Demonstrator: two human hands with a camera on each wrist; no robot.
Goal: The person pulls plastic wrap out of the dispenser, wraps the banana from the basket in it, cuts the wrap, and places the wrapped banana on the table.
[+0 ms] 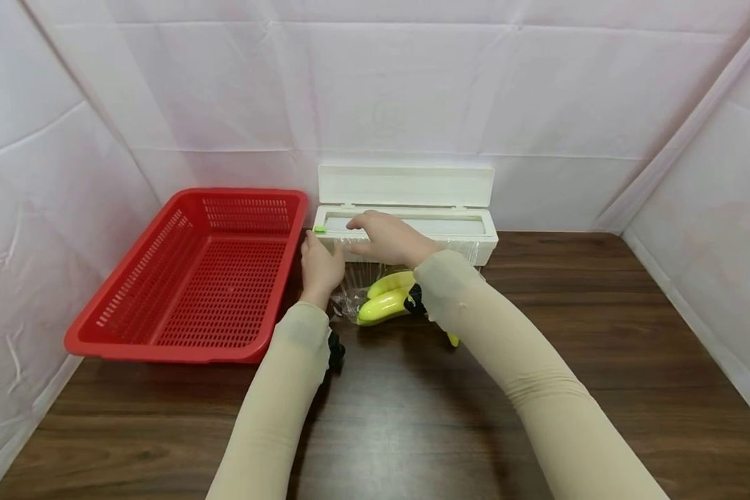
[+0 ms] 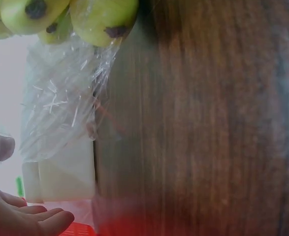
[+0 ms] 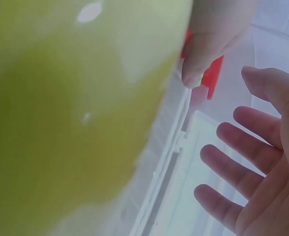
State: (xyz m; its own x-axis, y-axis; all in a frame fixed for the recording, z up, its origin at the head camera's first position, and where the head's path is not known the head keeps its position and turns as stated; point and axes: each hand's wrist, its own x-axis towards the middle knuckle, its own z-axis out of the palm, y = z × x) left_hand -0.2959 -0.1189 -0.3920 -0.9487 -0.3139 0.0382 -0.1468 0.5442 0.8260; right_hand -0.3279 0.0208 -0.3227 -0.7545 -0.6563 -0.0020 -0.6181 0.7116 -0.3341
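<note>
A white cling film dispenser (image 1: 489, 232) stands at the back of the table with its lid (image 1: 406, 186) raised. Clear cling film (image 1: 348, 302) hangs down its front and reaches a bunch of yellow bananas (image 1: 381, 307) lying before it. My left hand (image 1: 322, 265) is at the dispenser's left end, its fingertips right by a small green slider (image 1: 320, 229). Over the dispenser's left half is my right hand (image 1: 389, 239), palm toward the left. Its fingers (image 3: 238, 167) are spread with nothing between them in the right wrist view. My right forearm partly hides the bananas.
A red plastic basket (image 1: 281, 305) with slotted walls sits on the dark wooden table (image 1: 400, 430), close to the left of the dispenser. White sheeting (image 1: 387, 90) hangs behind the table and along both sides.
</note>
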